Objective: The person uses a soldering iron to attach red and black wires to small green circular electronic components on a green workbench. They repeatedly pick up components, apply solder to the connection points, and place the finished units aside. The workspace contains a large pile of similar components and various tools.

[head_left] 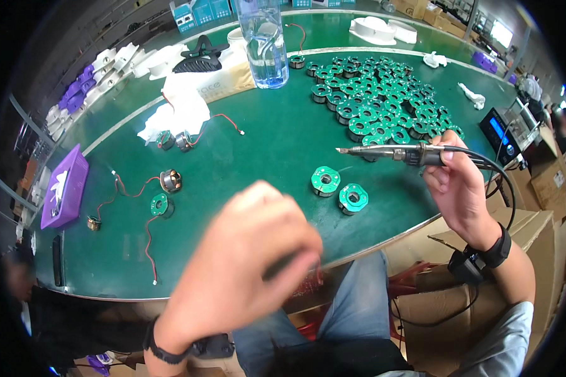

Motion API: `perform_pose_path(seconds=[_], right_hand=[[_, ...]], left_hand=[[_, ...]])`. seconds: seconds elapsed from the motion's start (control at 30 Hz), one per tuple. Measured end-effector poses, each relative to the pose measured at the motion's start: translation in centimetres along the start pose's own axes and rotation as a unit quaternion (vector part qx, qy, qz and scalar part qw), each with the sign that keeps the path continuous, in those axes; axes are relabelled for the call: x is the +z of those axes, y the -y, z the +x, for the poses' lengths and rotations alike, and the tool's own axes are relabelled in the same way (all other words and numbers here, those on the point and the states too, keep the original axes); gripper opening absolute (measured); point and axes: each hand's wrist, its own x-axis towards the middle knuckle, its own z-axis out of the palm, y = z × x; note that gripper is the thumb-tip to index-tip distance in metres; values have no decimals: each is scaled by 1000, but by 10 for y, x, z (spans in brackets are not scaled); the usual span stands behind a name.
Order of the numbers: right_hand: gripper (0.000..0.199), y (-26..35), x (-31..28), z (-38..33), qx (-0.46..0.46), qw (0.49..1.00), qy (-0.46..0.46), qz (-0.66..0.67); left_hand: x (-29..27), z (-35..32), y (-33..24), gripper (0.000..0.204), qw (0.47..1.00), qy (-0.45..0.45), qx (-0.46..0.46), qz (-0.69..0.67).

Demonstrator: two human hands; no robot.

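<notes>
My right hand (460, 188) grips a soldering iron (383, 151) level above the green table (277, 132), its tip pointing left. Just below the tip lie two small green round motor stators (326, 181) side by side, the second stator (353, 198) to the right. My left hand (245, 264) is raised close to the camera, blurred, with fingers curled; something dark shows under the fingers, but what it is cannot be told. A large heap of the same green stators (383, 100) lies at the back right.
Loose motor parts with red wires (138, 188) lie at the left, near a purple tray (63, 185). A clear water bottle (264, 41), white paper (179, 107) and a black stand (201, 56) are at the back. Cardboard boxes (547, 182) and a blue-lit control unit (500, 132) sit right.
</notes>
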Motion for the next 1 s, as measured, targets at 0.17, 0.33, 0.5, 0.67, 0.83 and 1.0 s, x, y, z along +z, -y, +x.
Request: perform_pose_path(seconds=[0.17, 0.33, 0.5, 0.67, 0.83, 1.0], right_hand=[[14, 3, -3, 1, 2, 1000, 5, -1], [15, 9, -5, 1, -26, 1000, 7, 12], [16, 15, -13, 6, -33, 999, -1, 27], [17, 18, -13, 6, -40, 998, -10, 47], [19, 19, -13, 8, -38, 997, -1, 61], [18, 22, -19, 8, -46, 997, -5, 55]], left_hand=[[18, -30, -13, 44, 993, 30, -85, 72], [21, -34, -18, 61, 972, 99, -116, 177], [35, -23, -14, 59, 961, 152, -104, 204], [50, -14, -14, 59, 955, 141, -94, 242], [55, -4, -11, 61, 950, 133, -99, 266], [68, 20, -1, 64, 950, 126, -88, 273]])
